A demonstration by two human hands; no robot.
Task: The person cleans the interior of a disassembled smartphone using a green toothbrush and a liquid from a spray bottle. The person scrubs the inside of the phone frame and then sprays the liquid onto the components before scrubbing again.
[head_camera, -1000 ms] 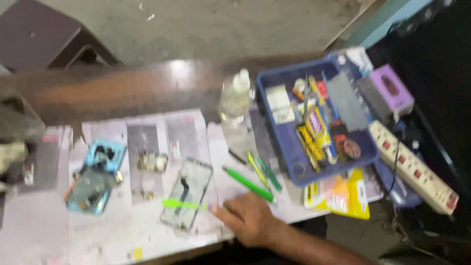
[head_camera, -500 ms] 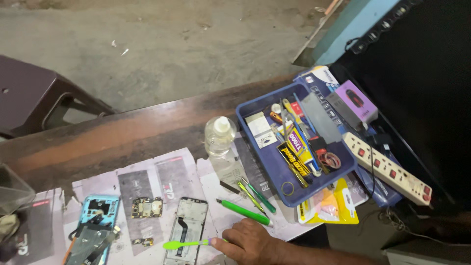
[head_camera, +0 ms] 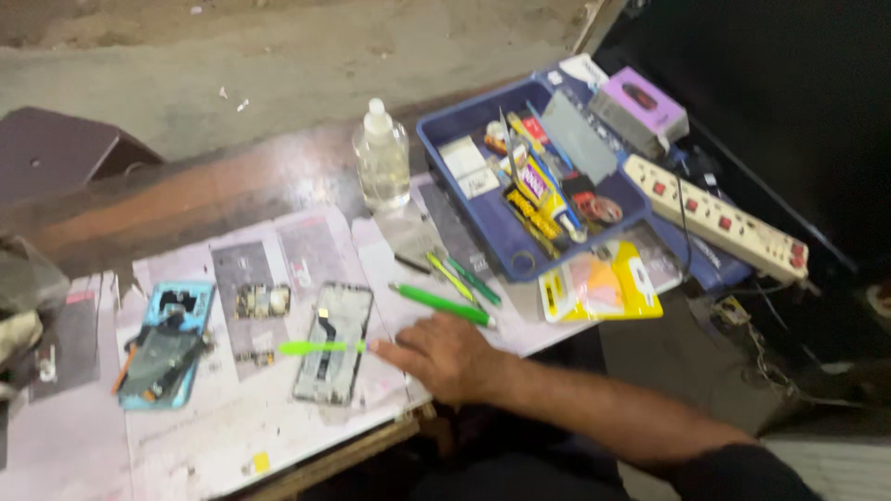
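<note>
A light-green pry tool lies across an opened phone frame on the paper-covered wooden workbench. The right hand rests flat beside it, fingertips at its end, gripping nothing firmly. A blue tray and clear bottle stand behind; a bare concrete floor lies beyond. The left hand is out of view.

Single head view, looking steeply down, tilted, fairly near the cluttered table.

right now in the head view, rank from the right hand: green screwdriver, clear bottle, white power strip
1. green screwdriver: just above the right hand
2. clear bottle: farther up, by the blue tray
3. white power strip: far right edge
</note>
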